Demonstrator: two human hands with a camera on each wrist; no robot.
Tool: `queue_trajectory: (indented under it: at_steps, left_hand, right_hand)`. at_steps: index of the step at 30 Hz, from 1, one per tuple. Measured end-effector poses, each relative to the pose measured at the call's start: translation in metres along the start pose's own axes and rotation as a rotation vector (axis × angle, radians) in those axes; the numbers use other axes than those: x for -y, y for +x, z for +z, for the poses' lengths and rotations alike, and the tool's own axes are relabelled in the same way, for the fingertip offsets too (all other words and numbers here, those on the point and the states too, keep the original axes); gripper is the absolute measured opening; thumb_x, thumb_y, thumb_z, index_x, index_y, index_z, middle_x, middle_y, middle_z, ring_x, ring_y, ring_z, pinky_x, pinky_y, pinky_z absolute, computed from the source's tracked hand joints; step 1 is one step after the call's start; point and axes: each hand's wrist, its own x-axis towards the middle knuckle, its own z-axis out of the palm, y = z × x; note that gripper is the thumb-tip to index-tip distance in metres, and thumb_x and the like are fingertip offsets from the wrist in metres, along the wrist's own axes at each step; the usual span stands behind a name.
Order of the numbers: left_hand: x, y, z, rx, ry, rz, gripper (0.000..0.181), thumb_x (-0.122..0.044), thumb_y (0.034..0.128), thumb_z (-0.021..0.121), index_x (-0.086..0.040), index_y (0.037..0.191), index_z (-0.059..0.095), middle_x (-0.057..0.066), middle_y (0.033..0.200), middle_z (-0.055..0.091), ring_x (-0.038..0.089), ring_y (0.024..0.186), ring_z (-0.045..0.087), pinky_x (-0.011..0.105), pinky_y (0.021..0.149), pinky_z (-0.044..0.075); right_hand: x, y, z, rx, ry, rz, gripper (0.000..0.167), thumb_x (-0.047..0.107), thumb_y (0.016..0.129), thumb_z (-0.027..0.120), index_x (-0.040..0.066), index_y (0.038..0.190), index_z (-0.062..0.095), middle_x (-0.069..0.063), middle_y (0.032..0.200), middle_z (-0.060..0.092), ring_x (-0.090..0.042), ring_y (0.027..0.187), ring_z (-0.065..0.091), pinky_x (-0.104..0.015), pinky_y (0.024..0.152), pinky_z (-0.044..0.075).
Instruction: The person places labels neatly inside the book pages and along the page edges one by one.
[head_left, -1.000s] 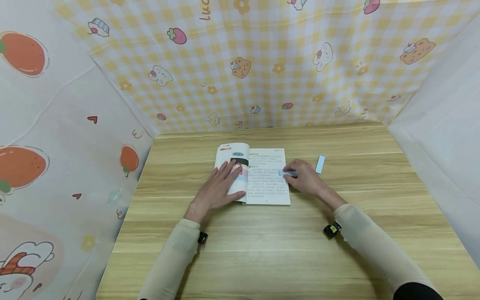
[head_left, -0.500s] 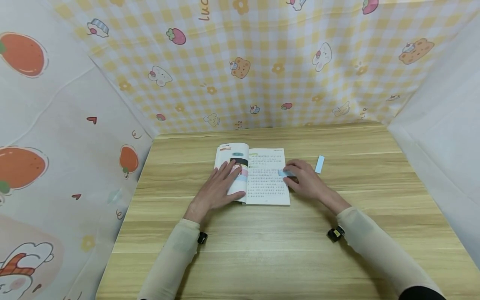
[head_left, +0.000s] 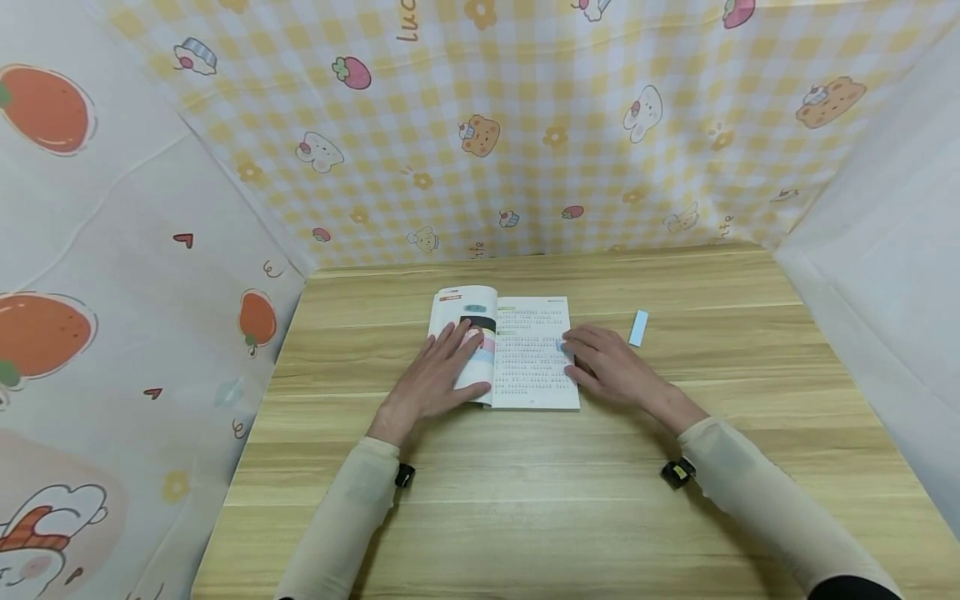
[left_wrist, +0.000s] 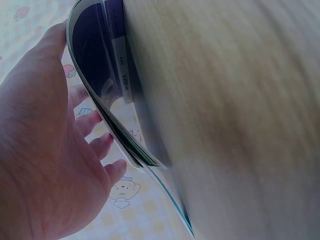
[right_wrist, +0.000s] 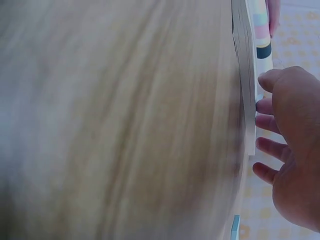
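An open book (head_left: 534,354) lies on the wooden table, with printed text on its right page and coloured pictures on its curved left page. My left hand (head_left: 435,379) rests spread on the left page; the left wrist view shows its fingers (left_wrist: 102,145) against the bent pages. At the right page's outer edge, my right hand (head_left: 611,364) touches the paper, thumb apart from the fingers. A light blue paper strip (head_left: 559,344) lies on that page, mostly hidden under those fingers. In the right wrist view the fingertips (right_wrist: 265,122) meet the page.
A second light blue strip (head_left: 639,328) lies on the wooden table (head_left: 525,500), right of the book and just beyond my right hand. A yellow checked cloth (head_left: 540,167) hangs behind the table. White cloths hang at both sides.
My right hand has loosened its pinch on the blue strip; thumb and fingers have spread apart, and the fingers now cover most of the strip. The left hand stays on its page.
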Motion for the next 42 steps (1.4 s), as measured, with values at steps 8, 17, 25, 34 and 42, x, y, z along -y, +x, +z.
queue_trajectory:
  at_steps: [8, 17, 25, 34, 42]
  left_hand:
    - [-0.0002, 0.0012, 0.0002, 0.004, 0.004, 0.000, 0.096, -0.071, 0.1081, 0.060, -0.023, 0.183, 0.022, 0.006, 0.194, 0.009, 0.033, 0.181, 0.009, 0.060, 0.148, 0.013]
    - [0.0000, 0.0017, -0.0007, 0.008, -0.001, 0.000, 0.096, -0.071, 0.1082, 0.060, -0.023, 0.183, 0.022, 0.006, 0.194, 0.009, 0.033, 0.181, 0.009, 0.061, 0.148, 0.013]
    - [0.0004, 0.0022, 0.0000, 0.009, 0.004, 0.001, 0.096, -0.071, 0.1082, 0.060, -0.023, 0.183, 0.022, 0.006, 0.194, 0.009, 0.033, 0.181, 0.009, 0.061, 0.148, 0.013]
    - [0.0019, 0.0015, 0.0001, 0.004, 0.000, -0.001, 0.096, -0.071, 0.1084, 0.060, -0.024, 0.183, 0.022, 0.006, 0.194, 0.010, 0.033, 0.181, 0.009, 0.061, 0.147, 0.014]
    - [0.0017, 0.0008, 0.0001, 0.014, -0.006, -0.003, 0.096, -0.072, 0.1081, 0.059, -0.024, 0.183, 0.021, 0.006, 0.194, 0.009, 0.032, 0.181, 0.009, 0.061, 0.148, 0.013]
  right_hand:
    - [0.0001, -0.0006, -0.0006, 0.037, -0.037, -0.005, 0.043, 0.028, 0.109, 0.076, 0.000, 0.143, 0.075, -0.024, 0.153, 0.071, -0.048, 0.148, 0.062, -0.070, 0.121, 0.051]
    - [0.0027, 0.0012, -0.0035, 0.099, -0.093, 0.009, 0.050, 0.034, 0.112, 0.070, 0.004, 0.152, 0.070, -0.022, 0.160, 0.066, -0.046, 0.154, 0.057, -0.069, 0.123, 0.050]
    - [0.0058, 0.0020, -0.0064, 0.141, -0.127, 0.000, 0.055, 0.041, 0.114, 0.067, 0.010, 0.158, 0.067, -0.021, 0.165, 0.062, -0.047, 0.158, 0.052, -0.069, 0.129, 0.045]
    - [0.0056, -0.0010, -0.0072, 0.145, -0.142, -0.023, 0.054, 0.042, 0.112, 0.069, 0.013, 0.158, 0.068, -0.021, 0.165, 0.062, -0.048, 0.159, 0.051, -0.069, 0.129, 0.044]
    - [0.0053, -0.0012, -0.0069, 0.161, -0.158, -0.001, 0.057, 0.042, 0.113, 0.067, 0.011, 0.162, 0.063, -0.021, 0.169, 0.059, -0.048, 0.161, 0.050, -0.071, 0.129, 0.044]
